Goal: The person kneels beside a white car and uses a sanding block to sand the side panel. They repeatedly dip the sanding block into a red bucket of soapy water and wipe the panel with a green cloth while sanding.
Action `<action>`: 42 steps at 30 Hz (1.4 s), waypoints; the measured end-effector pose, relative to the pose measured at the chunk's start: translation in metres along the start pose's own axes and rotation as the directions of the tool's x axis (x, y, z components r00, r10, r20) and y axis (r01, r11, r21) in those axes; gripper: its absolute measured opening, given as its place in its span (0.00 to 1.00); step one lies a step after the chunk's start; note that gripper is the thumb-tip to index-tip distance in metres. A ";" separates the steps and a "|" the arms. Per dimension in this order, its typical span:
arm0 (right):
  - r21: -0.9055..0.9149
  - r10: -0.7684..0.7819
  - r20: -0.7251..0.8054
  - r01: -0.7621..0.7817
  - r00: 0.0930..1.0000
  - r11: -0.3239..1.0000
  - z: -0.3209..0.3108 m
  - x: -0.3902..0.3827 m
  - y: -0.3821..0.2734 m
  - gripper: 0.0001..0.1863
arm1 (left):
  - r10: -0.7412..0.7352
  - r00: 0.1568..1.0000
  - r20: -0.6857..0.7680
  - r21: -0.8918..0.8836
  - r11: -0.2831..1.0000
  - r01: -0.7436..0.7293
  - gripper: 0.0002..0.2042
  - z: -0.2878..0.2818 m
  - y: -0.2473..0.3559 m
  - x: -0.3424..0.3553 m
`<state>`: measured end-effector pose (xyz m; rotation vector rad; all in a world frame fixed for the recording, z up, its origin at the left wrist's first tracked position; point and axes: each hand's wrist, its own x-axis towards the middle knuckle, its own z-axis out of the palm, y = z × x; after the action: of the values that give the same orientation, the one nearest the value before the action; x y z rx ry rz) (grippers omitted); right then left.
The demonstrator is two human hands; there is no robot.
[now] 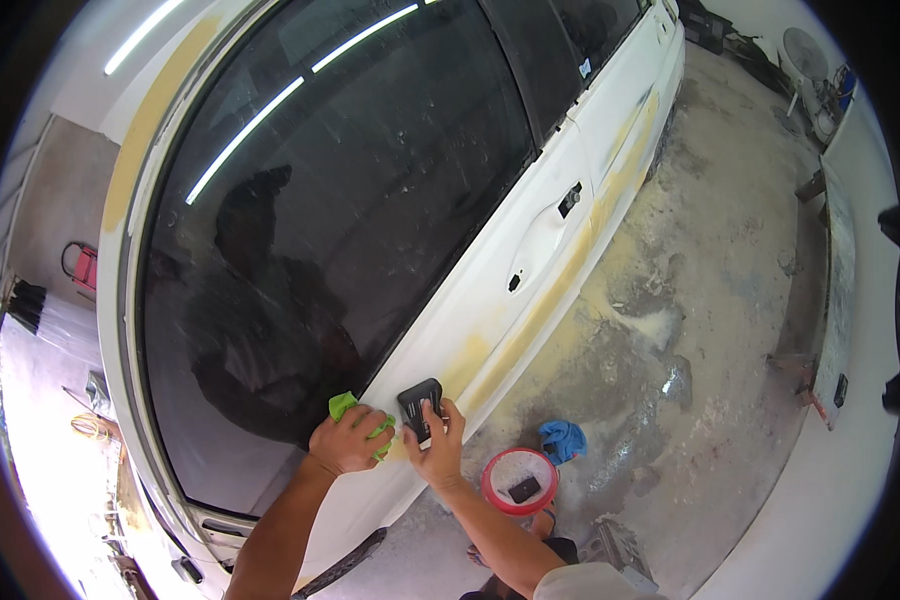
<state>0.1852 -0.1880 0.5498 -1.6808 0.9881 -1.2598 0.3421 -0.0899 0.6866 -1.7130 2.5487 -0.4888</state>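
Observation:
In front of me stands a white car door [410, 352] with yellowish filler patches along its lower side. My left hand [342, 443] is closed on a bright green cloth [342, 404], pressed to the panel just below the dark window [300, 270]. Close beside it, my right hand [438, 445] grips a black sanding block [418, 402], its fingers along the block's right side. The block lies against the painted panel; its underside is hidden. Farther along the door are a handle recess [570, 198] and a small hole.
On the floor by my feet is a red-rimmed bucket [498, 506] of cloudy water with a dark block in it. A blue cloth [564, 440] hangs by its rim. A long panel [838, 290] stands at the right wall, a fan [806, 55] at far right.

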 end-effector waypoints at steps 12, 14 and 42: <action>0.004 -0.041 -0.192 0.043 0.980 0.999 -0.018 0.053 0.017 0.35 | 0.000 1.000 -0.029 0.005 1.000 0.000 0.21 0.003 -0.001 -0.003; 0.027 0.061 -0.218 -0.056 0.974 0.998 -0.022 0.069 0.018 0.36 | 0.011 1.000 -0.009 0.036 0.999 -0.010 0.21 0.003 -0.001 -0.003; -0.010 -0.213 -0.077 0.213 0.974 0.977 -0.053 0.098 0.052 0.28 | -0.014 1.000 0.000 0.035 0.999 0.014 0.21 -0.001 0.002 -0.001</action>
<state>0.1474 -0.3050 0.5460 -1.7873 0.8711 -1.4734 0.3406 -0.0883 0.6865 -1.7203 2.5139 -0.5315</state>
